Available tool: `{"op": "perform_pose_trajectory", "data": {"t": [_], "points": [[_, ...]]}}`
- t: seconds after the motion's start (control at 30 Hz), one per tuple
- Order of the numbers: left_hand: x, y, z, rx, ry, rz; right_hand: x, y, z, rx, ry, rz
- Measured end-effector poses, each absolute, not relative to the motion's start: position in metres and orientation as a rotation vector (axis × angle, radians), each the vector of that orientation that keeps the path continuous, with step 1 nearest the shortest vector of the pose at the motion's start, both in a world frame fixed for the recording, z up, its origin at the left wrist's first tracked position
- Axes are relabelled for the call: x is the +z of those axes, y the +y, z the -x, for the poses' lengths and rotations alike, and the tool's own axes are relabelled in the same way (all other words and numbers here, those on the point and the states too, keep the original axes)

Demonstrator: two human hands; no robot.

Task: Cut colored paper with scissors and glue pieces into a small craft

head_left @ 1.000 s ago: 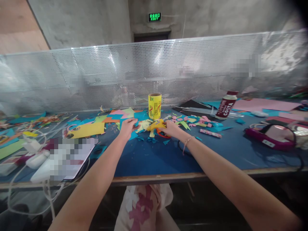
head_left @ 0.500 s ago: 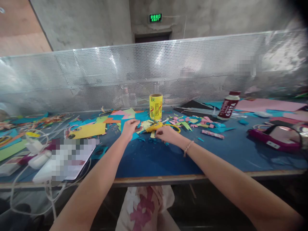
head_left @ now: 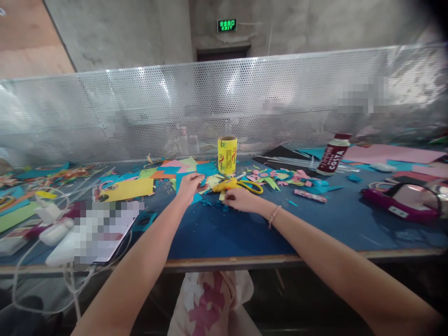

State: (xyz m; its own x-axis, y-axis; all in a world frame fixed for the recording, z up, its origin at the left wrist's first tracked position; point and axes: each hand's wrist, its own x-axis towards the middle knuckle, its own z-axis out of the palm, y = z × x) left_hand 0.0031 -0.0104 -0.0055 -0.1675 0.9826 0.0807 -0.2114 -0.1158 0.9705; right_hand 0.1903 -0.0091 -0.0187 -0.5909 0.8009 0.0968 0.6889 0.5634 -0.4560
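My left hand [head_left: 190, 185] is closed in a pinch on a small blue paper piece [head_left: 202, 182], among coloured sheets. My right hand [head_left: 242, 200] is low over the table with its fingers curled together beside small blue paper scraps [head_left: 217, 204]; what they hold, if anything, is too small to make out. Yellow-handled scissors [head_left: 255, 187] lie just beyond the right hand. Behind them stands an upright yellow roll [head_left: 227, 156] with a hollow core.
Pink, blue and green scraps [head_left: 276, 176] lie right of the scissors. A Costa bottle [head_left: 333, 155] stands at the back right, near a purple-framed object [head_left: 399, 200]. A phone [head_left: 121, 233], white cables and a yellow sheet [head_left: 128, 190] are at left. A perforated metal screen [head_left: 147, 112] closes the back.
My right hand has shifted slightly down and left, away from the scissors, whose handles show more now. My left hand stays nearly in place.
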Motion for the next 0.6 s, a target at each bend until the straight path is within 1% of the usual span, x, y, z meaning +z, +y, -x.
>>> {"op": "perform_pose_trajectory", "data": {"t": [0.37,0.6], "points": [[-0.006,-0.01,-0.003,1.49,1.105,-1.044,-0.013,-0.016,-0.197,0.433,-2.752,0.831],[-0.007,-0.008,-0.001,1.488,1.084,-1.053,-0.009,-0.016,-0.2,0.369,-2.785,0.707]]}}
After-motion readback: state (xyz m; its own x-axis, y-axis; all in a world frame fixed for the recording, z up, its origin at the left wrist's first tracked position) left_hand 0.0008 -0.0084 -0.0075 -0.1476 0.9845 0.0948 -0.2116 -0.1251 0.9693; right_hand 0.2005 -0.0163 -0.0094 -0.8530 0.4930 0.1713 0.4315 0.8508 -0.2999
